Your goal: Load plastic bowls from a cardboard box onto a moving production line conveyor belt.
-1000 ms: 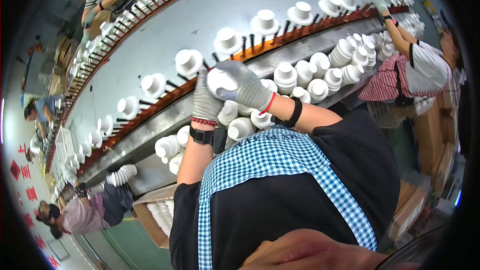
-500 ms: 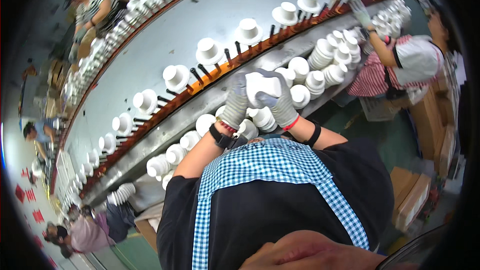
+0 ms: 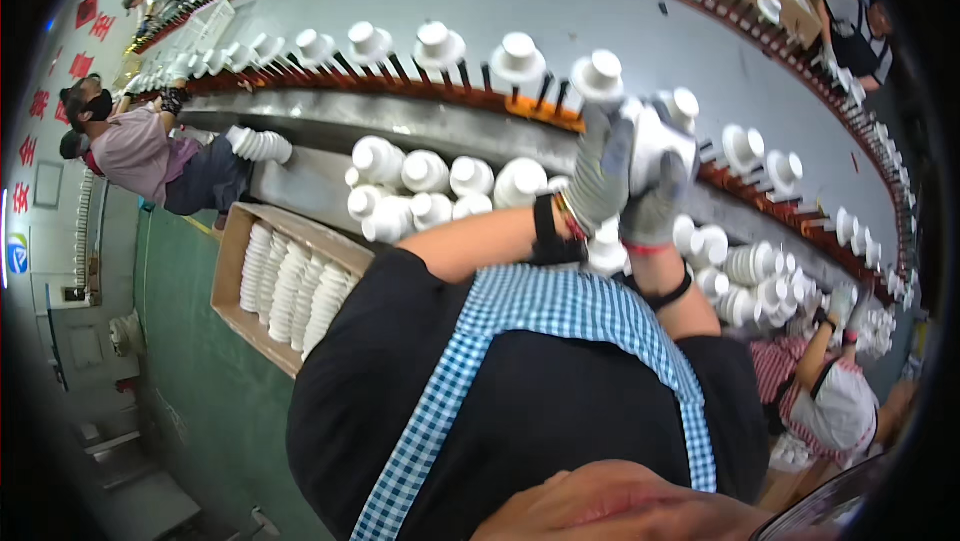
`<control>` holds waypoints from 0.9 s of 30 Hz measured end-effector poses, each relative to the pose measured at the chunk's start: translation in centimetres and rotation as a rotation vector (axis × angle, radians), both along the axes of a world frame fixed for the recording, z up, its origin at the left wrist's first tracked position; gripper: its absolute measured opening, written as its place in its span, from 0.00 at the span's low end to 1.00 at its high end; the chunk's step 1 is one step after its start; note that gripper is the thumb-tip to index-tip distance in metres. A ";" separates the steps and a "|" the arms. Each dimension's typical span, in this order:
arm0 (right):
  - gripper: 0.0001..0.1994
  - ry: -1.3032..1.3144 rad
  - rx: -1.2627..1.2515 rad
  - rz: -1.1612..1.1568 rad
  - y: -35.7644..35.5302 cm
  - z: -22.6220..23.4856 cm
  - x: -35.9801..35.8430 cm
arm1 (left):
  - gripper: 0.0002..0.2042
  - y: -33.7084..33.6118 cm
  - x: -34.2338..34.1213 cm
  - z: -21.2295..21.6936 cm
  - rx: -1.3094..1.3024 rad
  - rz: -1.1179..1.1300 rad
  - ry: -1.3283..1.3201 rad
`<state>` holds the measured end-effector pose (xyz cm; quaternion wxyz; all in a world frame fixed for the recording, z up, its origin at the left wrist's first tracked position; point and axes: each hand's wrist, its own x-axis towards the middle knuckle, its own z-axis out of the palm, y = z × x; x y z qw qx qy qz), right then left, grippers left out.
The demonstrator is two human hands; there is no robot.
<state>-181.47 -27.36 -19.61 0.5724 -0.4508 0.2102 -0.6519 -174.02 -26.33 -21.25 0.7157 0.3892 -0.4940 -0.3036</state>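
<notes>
White bowl, between left hand, right hand

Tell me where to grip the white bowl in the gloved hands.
Grip the bowl by its wide body, one palm on each side, as the left hand and right hand do now. Its narrow foot sticks out at one end and offers little hold; the rounded walls probably fit the palms better.

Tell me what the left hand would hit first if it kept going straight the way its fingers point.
The gloved left hand points up toward the conveyor rail. Continuing that way, it would probably first meet the white cup on its peg just beyond the fingertips, then the rail. Depth is hard to judge in this fisheye view.
</notes>
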 end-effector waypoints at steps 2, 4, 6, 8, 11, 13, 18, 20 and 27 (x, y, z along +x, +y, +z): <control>0.36 -0.037 0.013 -0.022 -0.1 0.1 1.1 | 0.17 0.3 1.0 0.7 -0.045 -0.003 -0.024; 0.36 -0.113 -0.013 0.075 0.1 0.1 2.5 | 0.16 0.9 2.2 1.4 -0.142 0.067 -0.095; 0.36 -0.190 0.053 0.157 0.7 0.2 3.5 | 0.18 1.5 2.9 2.1 -0.331 0.355 -0.525; 0.38 -0.309 0.130 0.213 1.1 0.6 3.9 | 0.21 2.5 3.1 2.7 -0.324 0.300 -0.460; 0.36 -0.405 0.265 0.303 1.2 0.8 2.6 | 0.22 3.5 3.0 3.2 -0.100 -0.136 -0.135; 0.35 -0.448 0.268 0.363 0.5 0.6 0.1 | 0.23 4.2 3.5 4.2 0.013 -0.383 -0.228; 0.40 -0.650 0.371 0.532 1.7 -1.8 -6.9 | 0.24 7.3 6.6 11.7 -0.153 -0.582 -0.386; 0.41 -0.593 0.461 0.360 2.5 -2.9 -8.6 | 0.26 10.1 8.2 15.5 -0.297 -0.786 -0.336; 0.40 -0.457 0.423 0.208 5.4 -4.7 -8.3 | 0.24 16.0 14.3 20.5 -0.062 -0.913 -0.407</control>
